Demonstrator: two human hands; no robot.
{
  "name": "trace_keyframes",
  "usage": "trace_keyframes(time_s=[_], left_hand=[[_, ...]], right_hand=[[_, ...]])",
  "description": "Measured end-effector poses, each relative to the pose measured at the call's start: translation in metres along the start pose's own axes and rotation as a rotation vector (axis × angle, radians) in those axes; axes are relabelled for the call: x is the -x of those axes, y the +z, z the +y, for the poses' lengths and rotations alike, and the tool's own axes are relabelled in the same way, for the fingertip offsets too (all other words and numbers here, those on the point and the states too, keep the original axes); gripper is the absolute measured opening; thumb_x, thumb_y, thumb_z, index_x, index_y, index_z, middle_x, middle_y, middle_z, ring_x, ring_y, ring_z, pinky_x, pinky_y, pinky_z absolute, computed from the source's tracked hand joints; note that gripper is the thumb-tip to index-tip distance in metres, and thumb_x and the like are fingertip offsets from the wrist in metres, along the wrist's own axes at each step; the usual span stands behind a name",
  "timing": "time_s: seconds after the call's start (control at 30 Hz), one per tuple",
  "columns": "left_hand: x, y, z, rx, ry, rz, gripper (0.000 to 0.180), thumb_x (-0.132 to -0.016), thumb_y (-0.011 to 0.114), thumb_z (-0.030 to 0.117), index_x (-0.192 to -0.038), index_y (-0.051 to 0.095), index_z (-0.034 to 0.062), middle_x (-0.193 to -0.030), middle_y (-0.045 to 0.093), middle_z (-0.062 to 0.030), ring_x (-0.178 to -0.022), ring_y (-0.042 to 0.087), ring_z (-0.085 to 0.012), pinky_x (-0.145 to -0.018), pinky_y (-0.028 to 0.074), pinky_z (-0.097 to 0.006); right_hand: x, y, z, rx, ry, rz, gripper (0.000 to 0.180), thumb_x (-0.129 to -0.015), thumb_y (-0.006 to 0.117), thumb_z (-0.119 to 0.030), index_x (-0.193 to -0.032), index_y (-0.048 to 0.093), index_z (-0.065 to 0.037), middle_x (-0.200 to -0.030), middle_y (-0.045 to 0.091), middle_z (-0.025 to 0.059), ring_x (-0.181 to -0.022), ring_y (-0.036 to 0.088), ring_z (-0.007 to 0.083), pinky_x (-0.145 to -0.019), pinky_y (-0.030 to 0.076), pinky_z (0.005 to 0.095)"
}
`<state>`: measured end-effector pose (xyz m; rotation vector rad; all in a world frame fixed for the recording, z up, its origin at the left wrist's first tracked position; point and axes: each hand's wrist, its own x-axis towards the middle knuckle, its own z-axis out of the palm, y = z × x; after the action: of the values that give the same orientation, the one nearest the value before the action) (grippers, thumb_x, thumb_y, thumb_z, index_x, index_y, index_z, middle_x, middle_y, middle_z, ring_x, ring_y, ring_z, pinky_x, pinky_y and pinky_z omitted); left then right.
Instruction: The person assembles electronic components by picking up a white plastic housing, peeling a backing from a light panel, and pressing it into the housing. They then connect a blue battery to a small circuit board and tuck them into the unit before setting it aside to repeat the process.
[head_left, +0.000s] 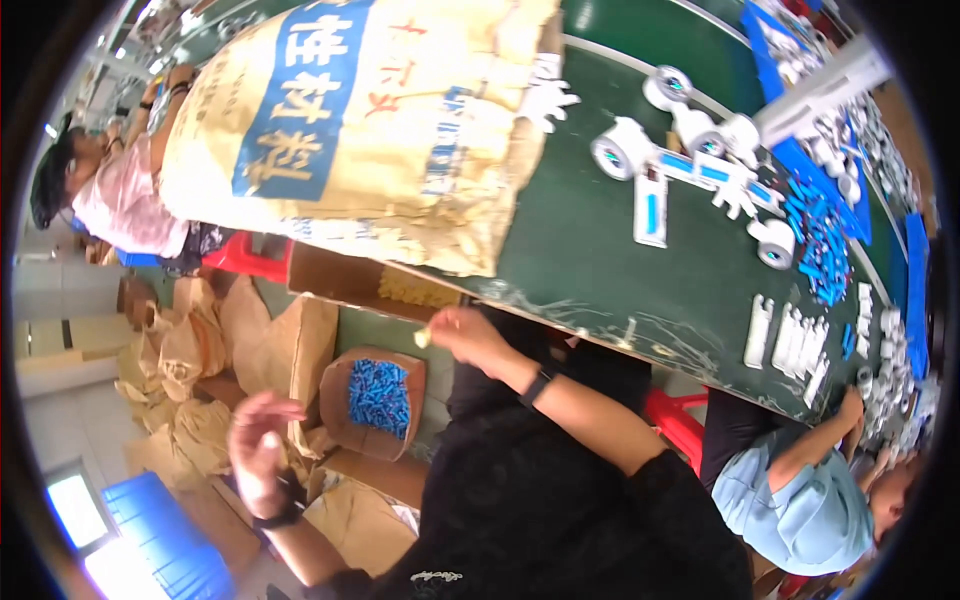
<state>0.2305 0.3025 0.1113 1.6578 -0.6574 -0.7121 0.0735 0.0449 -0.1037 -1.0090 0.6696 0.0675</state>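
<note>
My right hand [466,338] is by the table's near edge, its fingers closed on a small pale yellow piece [423,338]. Just beyond it, partly under the table edge, stands a cardboard box [335,270] with many similar yellow pieces [415,288] inside. My left hand [262,450] hovers at the lower left, slightly blurred, with thumb and fingers apart and nothing visible in it. Between my hands sits an open carton [345,437] of small blue parts [378,398].
A large printed paper sack [400,150] covers the left of the green table [570,250]. White cylindrical parts [622,148], white strips [788,335] and a blue heap [820,240] lie rightward. Co-workers sit at far left [130,195] and right [800,500]. Brown sacks [200,340] stand left.
</note>
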Motion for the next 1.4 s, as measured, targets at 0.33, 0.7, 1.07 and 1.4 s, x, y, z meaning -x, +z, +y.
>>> trace_keyframes(time_s=[0.33, 0.7, 1.07, 1.4], left_hand=[[-0.097, 0.106, -0.165, -0.39, 0.227, -0.138, 0.036, -0.105, 0.053, 0.018, -0.136, 0.059, 0.0004, -0.137, 0.06, -0.0234, -0.133, 0.053, -0.037, -0.113, 0.04, -0.042], [-0.247, 0.09, -0.325, -1.605, -0.193, -0.498, 0.069, -0.096, 0.055, 0.052, -0.149, 0.049, 0.0099, -0.16, 0.038, -0.0162, -0.151, 0.027, -0.0364, -0.122, 0.022, -0.055], [-0.124, 0.224, 0.035, -0.219, 0.264, -1.04, 0.033, -0.09, 0.076, 0.008, -0.122, 0.071, 0.0039, -0.114, 0.074, -0.0167, -0.106, 0.072, -0.024, -0.091, 0.056, -0.033], [-0.268, 0.37, 0.046, -0.696, 0.561, -0.623, 0.094, -0.077, 0.08, 0.005, -0.157, 0.033, 0.0152, -0.142, 0.053, -0.0237, -0.128, 0.053, -0.043, -0.108, 0.045, -0.043]], right_hand=[[-0.187, -0.003, 0.056, -0.808, 0.025, 0.417, 0.064, -0.106, 0.033, -0.054, -0.154, 0.039, -0.012, -0.163, 0.035, 0.0084, -0.149, 0.03, 0.0206, -0.125, 0.014, 0.0396], [0.028, 0.034, -0.043, 0.733, -0.31, -0.013, 0.041, -0.1, 0.063, -0.044, -0.086, 0.069, -0.006, -0.068, 0.059, 0.0023, -0.065, 0.056, 0.0158, -0.062, 0.046, 0.0346], [0.185, -0.153, -0.133, 1.055, -0.656, 1.35, 0.063, -0.087, 0.078, -0.022, -0.138, 0.049, 0.001, -0.134, 0.055, 0.0221, -0.121, 0.057, 0.0362, -0.102, 0.048, 0.0442], [0.148, -0.143, -0.122, 0.87, -0.591, 1.049, 0.065, -0.08, 0.077, -0.014, -0.137, 0.05, 0.003, -0.135, 0.053, 0.0219, -0.118, 0.05, 0.0429, -0.103, 0.044, 0.047]])
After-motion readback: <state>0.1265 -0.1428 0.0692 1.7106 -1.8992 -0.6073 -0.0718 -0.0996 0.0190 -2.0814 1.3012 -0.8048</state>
